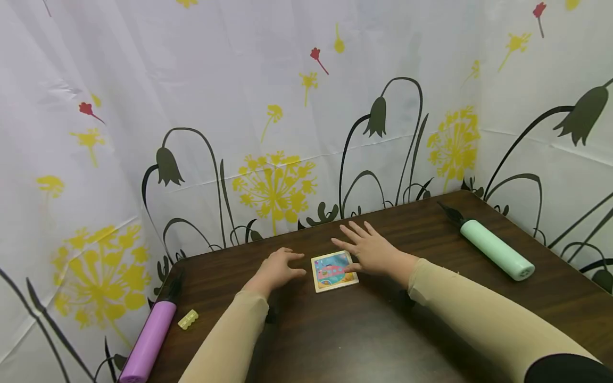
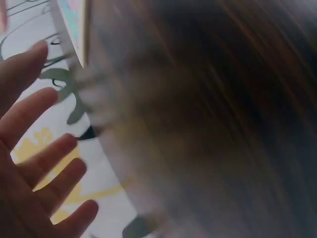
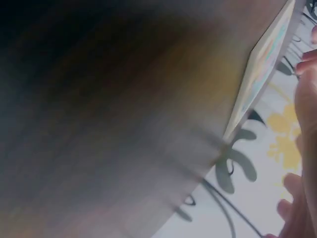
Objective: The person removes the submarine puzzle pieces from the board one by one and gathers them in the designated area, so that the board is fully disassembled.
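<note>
Dark brown wooden table (image 1: pixel 364 340) w/ visible grain and a slight sheen, small square pale-wood puzzle board (image 1: pixel 333 271) w/ glossy colourful printed face, smooth matt plastic green cylinder (image 1: pixel 497 249) and purple cylinder (image 1: pixel 148 340), thin creased white flower-print sheet backdrop (image 1: pixel 239 96) behind, beige cloth sleeves (image 1: pixel 479 314).

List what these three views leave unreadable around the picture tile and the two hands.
- Picture tile: head view, too small to read its drawing; the right hand covers one edge.
- Left wrist view: table motion-blurred; only the tile's corner shows, cut by the top edge.
- Right wrist view: blurred; hand cut by the right edge.
- Small yellow piece: too small to identify.
</note>
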Motion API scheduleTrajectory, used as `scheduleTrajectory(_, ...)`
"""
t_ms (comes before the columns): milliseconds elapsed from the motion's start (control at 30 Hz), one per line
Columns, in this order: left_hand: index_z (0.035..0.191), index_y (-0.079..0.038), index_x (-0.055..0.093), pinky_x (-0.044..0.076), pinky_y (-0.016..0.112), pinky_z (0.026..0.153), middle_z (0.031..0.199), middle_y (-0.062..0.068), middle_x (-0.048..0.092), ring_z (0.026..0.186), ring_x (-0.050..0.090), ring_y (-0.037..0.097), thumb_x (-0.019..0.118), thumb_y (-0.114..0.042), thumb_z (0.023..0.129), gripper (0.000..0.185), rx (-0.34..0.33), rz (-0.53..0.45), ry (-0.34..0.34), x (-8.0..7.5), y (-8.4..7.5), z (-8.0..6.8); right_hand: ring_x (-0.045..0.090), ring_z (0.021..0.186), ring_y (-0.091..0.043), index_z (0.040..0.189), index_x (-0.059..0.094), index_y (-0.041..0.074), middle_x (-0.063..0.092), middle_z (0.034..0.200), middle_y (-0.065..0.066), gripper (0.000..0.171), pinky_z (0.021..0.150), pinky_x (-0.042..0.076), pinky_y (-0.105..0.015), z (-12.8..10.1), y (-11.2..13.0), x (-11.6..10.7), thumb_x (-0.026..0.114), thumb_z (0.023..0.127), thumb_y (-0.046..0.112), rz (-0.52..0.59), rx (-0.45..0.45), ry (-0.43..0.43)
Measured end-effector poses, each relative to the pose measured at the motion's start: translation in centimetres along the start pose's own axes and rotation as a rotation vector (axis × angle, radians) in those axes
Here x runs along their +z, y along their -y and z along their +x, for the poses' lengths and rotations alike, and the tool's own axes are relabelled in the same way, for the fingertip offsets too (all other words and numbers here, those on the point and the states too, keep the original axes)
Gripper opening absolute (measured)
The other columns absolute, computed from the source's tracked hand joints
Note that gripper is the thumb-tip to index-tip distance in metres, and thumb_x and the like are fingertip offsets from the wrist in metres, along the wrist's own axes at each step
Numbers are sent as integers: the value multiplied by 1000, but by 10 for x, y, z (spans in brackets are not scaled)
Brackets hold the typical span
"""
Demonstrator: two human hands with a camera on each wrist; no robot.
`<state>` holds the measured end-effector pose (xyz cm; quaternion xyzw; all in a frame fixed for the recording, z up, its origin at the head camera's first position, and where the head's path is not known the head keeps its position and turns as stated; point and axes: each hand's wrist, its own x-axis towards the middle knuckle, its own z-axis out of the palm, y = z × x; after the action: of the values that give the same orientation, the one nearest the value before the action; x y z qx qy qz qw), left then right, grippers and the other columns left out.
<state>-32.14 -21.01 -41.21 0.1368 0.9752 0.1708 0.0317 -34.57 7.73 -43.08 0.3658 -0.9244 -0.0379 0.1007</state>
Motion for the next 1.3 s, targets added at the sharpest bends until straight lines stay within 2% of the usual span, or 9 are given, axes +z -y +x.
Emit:
scheduleTrajectory(133, 126, -11, 68, 41, 51, 100, 130, 16, 57, 124, 49, 36, 79, -22, 85, 43, -42, -161, 7, 10, -10, 13, 14, 147, -36, 157, 27, 26, 19, 161, -14, 83, 112, 14, -61, 9, 11, 4, 50, 90, 69, 12, 2, 82)
scheduleTrajectory(333, 112, -10, 72, 48, 47, 89, 118, 13, 63, 110, 58, 32, 82, -19, 82, 32, -71, -225, 35, 25, -19, 26, 18, 147, -33, 156, 29, 28, 23, 161, -10, 82, 112, 19, -59, 14, 21, 11, 50, 89, 71, 60, 28, 185)
scheduleTrajectory(533, 108, -9, 70, 48, 45, 84, 107, 10, 63, 98, 58, 27, 84, -21, 79, 34, -82, -200, 19, 27, -26, 31, 22, 146, -29, 155, 33, 29, 27, 160, -7, 79, 112, 20, -57, 14, 27, 13, 54, 89, 67, 190, 46, 249)
scheduleTrajectory(700, 110, -10, 66, 43, 49, 87, 106, 10, 56, 96, 53, 28, 84, -23, 79, 37, -118, -173, 35, 28, -30, 32, 27, 144, -28, 154, 37, 27, 30, 158, -8, 75, 109, 28, -56, 16, 29, 14, 57, 90, 63, 263, 53, 273)
scheduleTrajectory(967, 107, -10, 62, 40, 49, 87, 104, 10, 49, 94, 48, 29, 84, -20, 79, 37, -185, -162, 63, 27, -32, 34, 28, 144, -30, 153, 38, 26, 30, 158, -12, 73, 107, 34, -52, 19, 36, 11, 58, 91, 59, 268, 56, 290)
scheduleTrajectory(1167, 107, -9, 62, 40, 50, 89, 106, 10, 50, 97, 49, 30, 83, -17, 79, 36, -172, -180, 71, 25, -33, 37, 28, 143, -32, 154, 37, 26, 29, 158, -13, 74, 109, 32, -49, 21, 35, 11, 59, 91, 57, 273, 69, 298)
scheduleTrajectory(1300, 111, -10, 62, 37, 53, 95, 108, 11, 50, 101, 48, 31, 83, -18, 79, 39, -173, -178, 79, 26, -35, 38, 28, 143, -32, 154, 37, 25, 29, 158, -13, 75, 109, 32, -48, 20, 34, 11, 60, 90, 57, 284, 82, 306)
